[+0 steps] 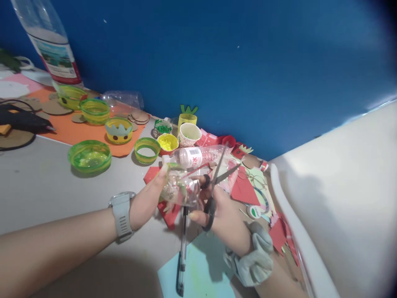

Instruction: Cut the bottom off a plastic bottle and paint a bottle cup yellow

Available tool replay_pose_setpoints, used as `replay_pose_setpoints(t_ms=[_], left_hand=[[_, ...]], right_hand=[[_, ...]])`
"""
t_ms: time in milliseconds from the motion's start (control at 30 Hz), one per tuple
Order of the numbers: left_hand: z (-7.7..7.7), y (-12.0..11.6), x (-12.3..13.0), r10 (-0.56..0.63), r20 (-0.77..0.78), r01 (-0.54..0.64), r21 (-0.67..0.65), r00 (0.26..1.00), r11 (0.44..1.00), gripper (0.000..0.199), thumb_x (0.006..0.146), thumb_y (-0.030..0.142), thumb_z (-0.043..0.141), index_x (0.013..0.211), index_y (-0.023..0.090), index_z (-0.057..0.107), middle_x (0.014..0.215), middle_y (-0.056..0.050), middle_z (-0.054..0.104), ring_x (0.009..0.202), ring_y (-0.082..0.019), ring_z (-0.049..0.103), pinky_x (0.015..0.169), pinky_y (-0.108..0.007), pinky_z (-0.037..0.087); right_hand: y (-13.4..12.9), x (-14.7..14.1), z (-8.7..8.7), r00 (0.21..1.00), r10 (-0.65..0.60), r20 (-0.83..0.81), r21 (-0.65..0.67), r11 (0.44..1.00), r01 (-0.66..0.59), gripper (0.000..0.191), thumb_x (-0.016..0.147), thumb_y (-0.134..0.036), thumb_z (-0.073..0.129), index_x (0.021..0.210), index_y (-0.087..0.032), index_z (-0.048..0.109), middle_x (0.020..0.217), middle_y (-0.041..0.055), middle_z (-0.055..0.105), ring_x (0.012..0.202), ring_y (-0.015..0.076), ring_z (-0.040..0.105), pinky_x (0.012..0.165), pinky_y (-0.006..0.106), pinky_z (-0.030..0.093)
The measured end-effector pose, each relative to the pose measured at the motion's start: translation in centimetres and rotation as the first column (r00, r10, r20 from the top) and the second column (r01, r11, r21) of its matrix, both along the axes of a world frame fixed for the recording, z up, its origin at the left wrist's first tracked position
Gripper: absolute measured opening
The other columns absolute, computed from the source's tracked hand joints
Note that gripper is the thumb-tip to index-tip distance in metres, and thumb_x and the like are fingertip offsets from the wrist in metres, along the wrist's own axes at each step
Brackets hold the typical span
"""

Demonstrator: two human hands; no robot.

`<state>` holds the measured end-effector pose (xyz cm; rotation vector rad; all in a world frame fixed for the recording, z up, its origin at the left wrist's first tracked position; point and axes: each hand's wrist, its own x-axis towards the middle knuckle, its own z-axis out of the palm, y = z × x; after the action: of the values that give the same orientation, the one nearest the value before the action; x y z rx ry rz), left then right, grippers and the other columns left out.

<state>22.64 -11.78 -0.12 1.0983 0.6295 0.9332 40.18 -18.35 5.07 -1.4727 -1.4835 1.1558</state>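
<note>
My left hand [147,203], with a grey watch on its wrist, is closed on a clear cut piece of plastic bottle [182,191]. A thumb and fingers of my right hand [221,211] pass through the black handles of the scissors [217,178]. The scissor blades stand apart and point up and away from the plastic piece. My right fingertips are close to the piece's right end; whether they touch it I cannot tell. Just behind lies a whole clear bottle [198,156] with a white and red label. Below the hands, a black pen [182,252] rests partly on light blue paper [198,269].
Green and yellow bottle-bottom bowls [89,156] stand at left, some on orange paper [65,131]. Paper cups [190,134] hold paint-coloured bits. A tall bottle [56,54] and a black glue gun [23,118] are far left. Red paper scraps [245,188] and glasses [251,178] lie right, beside a white edge [297,223].
</note>
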Motion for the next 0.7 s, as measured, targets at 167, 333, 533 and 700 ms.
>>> replay_pose_setpoints(t_ms=[167,333,533,700], left_hand=[[-0.4,-0.2,-0.2,-0.151,-0.003,0.151,0.000,0.989,0.989,0.049,0.095,0.057,0.044,0.129,0.026,0.060,0.132,-0.006,0.065,0.129,-0.026,0.055,0.111,-0.041,0.042],[0.0,-0.3,-0.4,-0.161,-0.095,0.167,0.069,0.982,0.983,0.045,0.098,0.047,0.044,0.137,0.026,0.054,0.139,-0.006,0.060,0.136,-0.029,0.048,0.118,-0.047,0.032],[0.8,-0.2,-0.6,-0.357,0.066,0.342,0.167,0.932,0.925,0.050,0.089,0.039,0.064,0.137,0.028,0.054,0.136,-0.008,0.062,0.127,-0.032,0.056,0.108,-0.045,0.045],[1.1,-0.1,-0.3,-0.438,0.091,0.417,0.186,0.894,0.890,0.073,0.075,0.029,0.080,0.141,0.027,0.048,0.136,-0.013,0.061,0.121,-0.032,0.061,0.101,-0.045,0.050]], right_hand=[[-0.2,-0.6,0.1,0.994,-0.046,-0.102,0.127,0.990,0.059,0.055,0.078,-0.054,0.076,0.121,-0.028,0.053,0.108,0.0023,0.064,0.099,0.0219,0.063,0.086,0.034,0.054],[-0.2,-0.6,0.4,0.983,0.046,-0.179,0.165,0.986,-0.016,0.054,0.079,-0.048,0.078,0.123,-0.031,0.054,0.119,0.0014,0.065,0.112,0.0223,0.063,0.093,0.034,0.054],[-0.2,-0.5,-0.1,0.981,-0.021,-0.193,0.118,0.992,0.044,0.059,0.071,-0.053,0.082,0.118,-0.028,0.055,0.115,0.0033,0.067,0.105,0.0236,0.065,0.091,0.037,0.055],[-0.2,-1.0,-0.1,0.984,-0.093,-0.150,0.123,0.986,0.112,0.050,0.073,-0.052,0.081,0.109,-0.028,0.057,0.103,0.0011,0.066,0.103,0.0230,0.064,0.086,0.035,0.056]])
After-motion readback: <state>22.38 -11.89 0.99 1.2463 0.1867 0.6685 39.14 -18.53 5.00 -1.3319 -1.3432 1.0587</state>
